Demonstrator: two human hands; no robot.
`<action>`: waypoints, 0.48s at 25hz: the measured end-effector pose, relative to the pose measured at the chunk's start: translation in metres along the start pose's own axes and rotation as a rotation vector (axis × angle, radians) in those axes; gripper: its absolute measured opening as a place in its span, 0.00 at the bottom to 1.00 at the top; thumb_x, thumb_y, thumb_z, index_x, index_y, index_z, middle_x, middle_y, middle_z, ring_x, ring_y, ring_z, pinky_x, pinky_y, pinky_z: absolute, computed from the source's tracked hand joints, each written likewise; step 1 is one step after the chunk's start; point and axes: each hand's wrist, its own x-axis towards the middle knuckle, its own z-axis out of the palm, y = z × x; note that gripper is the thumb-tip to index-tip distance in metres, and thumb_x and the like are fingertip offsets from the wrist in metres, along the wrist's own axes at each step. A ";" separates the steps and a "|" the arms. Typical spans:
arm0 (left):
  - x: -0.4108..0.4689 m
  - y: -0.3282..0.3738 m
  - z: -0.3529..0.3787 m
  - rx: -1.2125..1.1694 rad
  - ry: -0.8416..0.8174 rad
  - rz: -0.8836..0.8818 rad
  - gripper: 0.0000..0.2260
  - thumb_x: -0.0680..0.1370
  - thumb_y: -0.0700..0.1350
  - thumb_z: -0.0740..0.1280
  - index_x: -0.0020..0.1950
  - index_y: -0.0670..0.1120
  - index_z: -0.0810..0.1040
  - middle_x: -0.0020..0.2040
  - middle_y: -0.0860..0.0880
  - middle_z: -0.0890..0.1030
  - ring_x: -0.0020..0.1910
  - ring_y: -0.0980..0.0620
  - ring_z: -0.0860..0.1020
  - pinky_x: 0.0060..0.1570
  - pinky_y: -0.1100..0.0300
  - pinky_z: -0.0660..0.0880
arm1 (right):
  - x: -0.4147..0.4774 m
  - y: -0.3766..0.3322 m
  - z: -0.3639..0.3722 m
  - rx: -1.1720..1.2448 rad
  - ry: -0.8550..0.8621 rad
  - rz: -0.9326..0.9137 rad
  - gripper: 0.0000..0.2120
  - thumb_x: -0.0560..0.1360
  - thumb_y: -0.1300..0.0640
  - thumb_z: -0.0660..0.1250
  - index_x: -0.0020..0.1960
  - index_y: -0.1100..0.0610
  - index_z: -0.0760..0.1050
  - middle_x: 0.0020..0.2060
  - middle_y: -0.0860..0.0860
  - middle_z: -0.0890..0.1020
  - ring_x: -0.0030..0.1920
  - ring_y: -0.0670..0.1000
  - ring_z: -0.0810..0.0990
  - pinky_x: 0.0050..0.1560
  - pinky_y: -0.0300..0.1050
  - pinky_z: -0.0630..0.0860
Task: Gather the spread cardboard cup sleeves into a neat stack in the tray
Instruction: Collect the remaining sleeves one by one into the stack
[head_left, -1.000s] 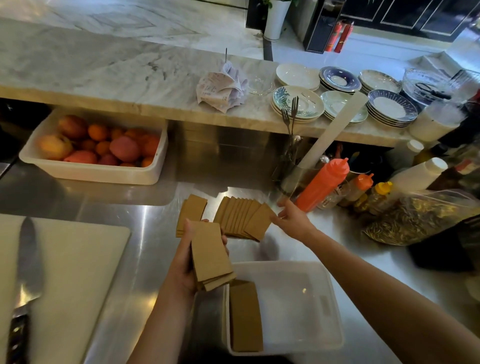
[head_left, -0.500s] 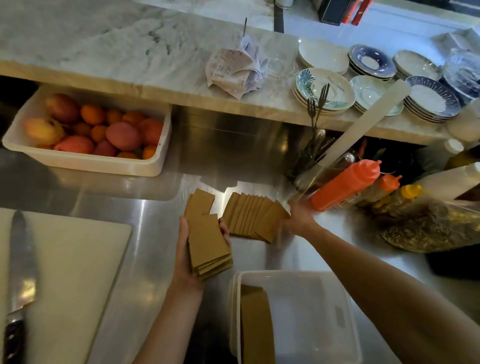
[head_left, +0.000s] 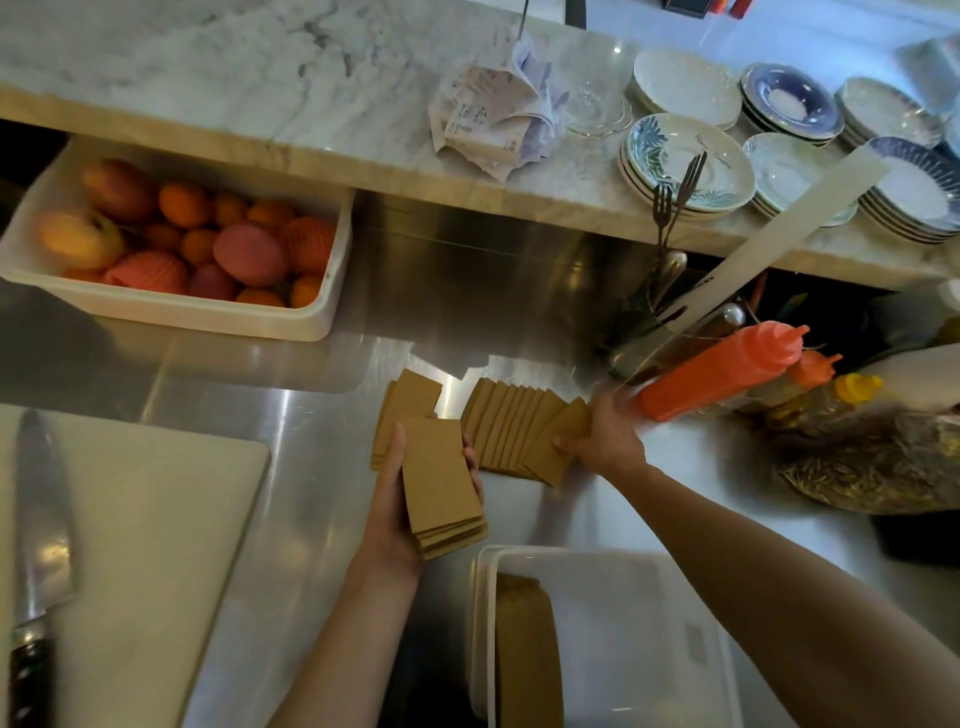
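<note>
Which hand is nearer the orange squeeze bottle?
Right. The right hand is just below and beside the orange squeeze bottle's base, on the fanned sleeves. The left hand holds a stack farther left.

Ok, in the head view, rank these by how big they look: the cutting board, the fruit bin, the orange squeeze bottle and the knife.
1. cutting board, though it lies nearest the camera
2. fruit bin
3 and 4. orange squeeze bottle and knife: too alike to rank; the knife is cut off by the frame edge.
</note>
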 end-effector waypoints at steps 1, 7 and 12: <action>0.001 0.001 0.000 0.018 0.009 0.003 0.45 0.67 0.64 0.74 0.78 0.49 0.59 0.56 0.44 0.77 0.50 0.49 0.78 0.48 0.53 0.79 | -0.003 -0.001 0.001 0.038 -0.001 -0.016 0.29 0.70 0.49 0.75 0.63 0.53 0.63 0.57 0.53 0.74 0.55 0.55 0.77 0.52 0.50 0.79; -0.002 0.002 -0.002 0.080 0.032 0.048 0.44 0.67 0.63 0.74 0.77 0.48 0.61 0.58 0.43 0.77 0.52 0.47 0.78 0.49 0.52 0.79 | -0.025 -0.003 -0.018 0.295 -0.115 -0.083 0.13 0.76 0.60 0.69 0.59 0.53 0.70 0.56 0.54 0.76 0.52 0.53 0.78 0.48 0.45 0.79; -0.011 -0.001 -0.011 0.077 0.035 0.041 0.44 0.68 0.63 0.74 0.77 0.50 0.60 0.59 0.43 0.76 0.53 0.47 0.79 0.50 0.50 0.78 | -0.019 -0.006 -0.026 0.269 -0.142 -0.079 0.19 0.75 0.59 0.70 0.65 0.55 0.71 0.56 0.55 0.78 0.51 0.53 0.79 0.46 0.43 0.79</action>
